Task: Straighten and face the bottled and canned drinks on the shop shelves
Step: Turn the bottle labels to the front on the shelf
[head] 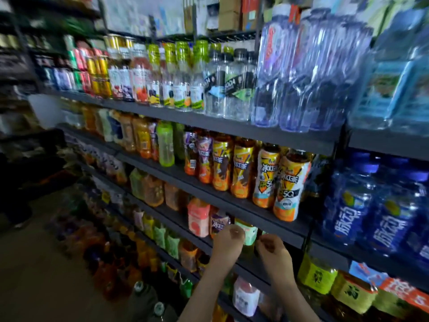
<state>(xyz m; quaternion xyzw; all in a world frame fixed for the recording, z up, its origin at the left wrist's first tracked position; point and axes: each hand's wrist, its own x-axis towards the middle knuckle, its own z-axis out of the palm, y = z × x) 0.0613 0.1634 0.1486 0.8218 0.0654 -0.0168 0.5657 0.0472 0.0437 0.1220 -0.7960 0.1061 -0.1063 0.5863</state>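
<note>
Both my hands reach to the third shelf down. My left hand (228,240) has its fingers curled against a bottle with a pale green label (249,231), next to a purple-labelled bottle (218,223) and a pink-labelled one (198,217). My right hand (272,248) is just right of the green-labelled bottle, fingers curled; whether it holds anything is hidden. On the shelf above stand orange iced-tea bottles (286,187), labels facing outward.
Dark shelves (232,126) run from left to right, full of drinks. Soda and water bottles (301,73) fill the top row, blue bottles (376,205) the right bay. Yellow-green labelled bottles (316,273) sit at lower right. The aisle floor (46,263) lies to the left.
</note>
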